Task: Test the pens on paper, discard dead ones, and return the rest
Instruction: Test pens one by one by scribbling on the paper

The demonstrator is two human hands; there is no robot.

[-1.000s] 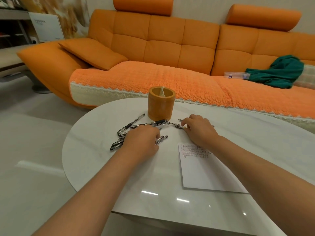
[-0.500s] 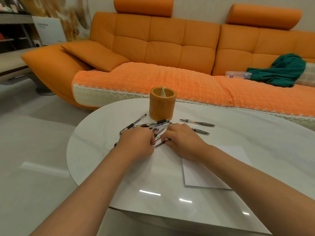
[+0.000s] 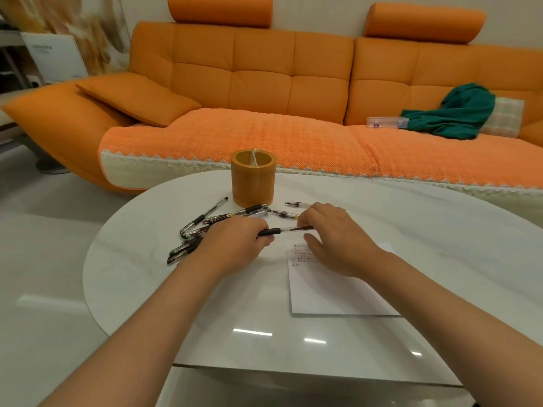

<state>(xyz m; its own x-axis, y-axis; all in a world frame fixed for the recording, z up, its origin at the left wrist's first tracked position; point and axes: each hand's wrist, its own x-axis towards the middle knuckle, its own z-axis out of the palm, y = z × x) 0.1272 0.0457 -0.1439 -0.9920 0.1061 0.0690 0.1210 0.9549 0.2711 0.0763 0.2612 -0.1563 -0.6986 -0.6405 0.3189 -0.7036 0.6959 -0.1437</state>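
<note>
While gripping the dark end of one pen [image 3: 289, 229] in the curled left hand [image 3: 235, 248], pinching the other end with the right hand [image 3: 338, 239], mid-frame just above the paper [image 3: 338, 295]. Got loose pens [image 3: 199, 227] heaped centre-left, holder [image 3: 253, 177] upper-centre.

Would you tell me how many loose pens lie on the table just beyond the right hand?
2, besides the held pen. The far pen runs behind the right hand; the near pen lies just this side of it. The hand may hide others.
</note>
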